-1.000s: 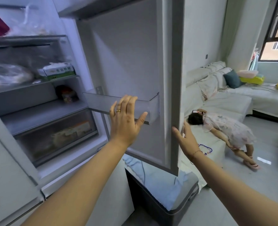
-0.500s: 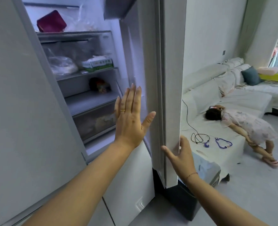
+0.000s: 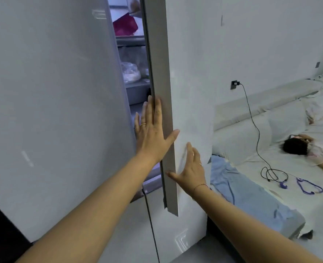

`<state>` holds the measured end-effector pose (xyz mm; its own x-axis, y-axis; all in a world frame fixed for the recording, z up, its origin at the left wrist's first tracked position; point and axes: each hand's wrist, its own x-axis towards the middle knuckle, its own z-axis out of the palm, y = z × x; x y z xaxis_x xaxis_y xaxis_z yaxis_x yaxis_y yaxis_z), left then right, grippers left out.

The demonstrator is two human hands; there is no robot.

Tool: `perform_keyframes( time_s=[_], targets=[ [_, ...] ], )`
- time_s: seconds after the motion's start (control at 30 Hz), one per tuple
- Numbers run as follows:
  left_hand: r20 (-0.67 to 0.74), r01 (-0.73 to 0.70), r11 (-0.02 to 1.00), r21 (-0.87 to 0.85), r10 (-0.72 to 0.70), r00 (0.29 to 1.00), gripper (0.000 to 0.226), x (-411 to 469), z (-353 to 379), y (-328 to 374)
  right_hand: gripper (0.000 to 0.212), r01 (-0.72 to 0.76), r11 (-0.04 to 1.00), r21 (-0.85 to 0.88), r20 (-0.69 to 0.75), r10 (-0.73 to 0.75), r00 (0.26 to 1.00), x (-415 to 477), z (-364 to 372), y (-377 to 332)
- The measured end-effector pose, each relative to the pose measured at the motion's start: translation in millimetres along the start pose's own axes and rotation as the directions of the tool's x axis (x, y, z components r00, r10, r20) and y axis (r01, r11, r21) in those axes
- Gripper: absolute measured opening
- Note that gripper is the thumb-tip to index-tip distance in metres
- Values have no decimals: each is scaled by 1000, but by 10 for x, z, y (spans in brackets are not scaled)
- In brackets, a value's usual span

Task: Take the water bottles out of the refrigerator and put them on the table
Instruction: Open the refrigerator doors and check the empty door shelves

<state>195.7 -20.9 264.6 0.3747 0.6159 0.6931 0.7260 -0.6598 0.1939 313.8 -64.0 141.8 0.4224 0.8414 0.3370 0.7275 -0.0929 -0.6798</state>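
Observation:
The white refrigerator's right door (image 3: 190, 92) stands nearly closed, leaving a narrow gap beside the left door (image 3: 52, 111). Through the gap I see shelves with a dark red container (image 3: 125, 25) and a clear plastic bag (image 3: 130, 72). No water bottle is in view. My left hand (image 3: 151, 133) lies flat, fingers apart, across the gap and the right door's grey edge. My right hand (image 3: 189, 168) presses flat on the right door's front, fingers spread. Neither hand holds anything.
A white sofa (image 3: 270, 130) runs along the right wall with a person (image 3: 312, 150) lying on it, a black charger cable (image 3: 255, 133) and a purple stethoscope (image 3: 308, 186). A dark bin draped with blue cloth (image 3: 251, 200) stands right beside the fridge.
The right refrigerator door has swung from wide open to almost closed. My right hand moved from its edge onto its front; my left hand followed to the gap.

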Motion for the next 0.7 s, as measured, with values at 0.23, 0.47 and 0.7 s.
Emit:
perform_keyframes(
  time_s=[0.23,0.47,0.7],
  targets=[
    [-98,-20,932,362,59,993,102,169,21,-483,119,44,997,-65,-48,-47,998,297,530,-277],
    [-62,-27,735,677,93,994,96,387,61,-982,110,149,985,-86,48,-146,988,677,779,-285],
    [-25,21,628,778,-2,1000,107,544,176,-1345,99,194,970,-148,139,-174,975,995,946,-306]
  ],
)
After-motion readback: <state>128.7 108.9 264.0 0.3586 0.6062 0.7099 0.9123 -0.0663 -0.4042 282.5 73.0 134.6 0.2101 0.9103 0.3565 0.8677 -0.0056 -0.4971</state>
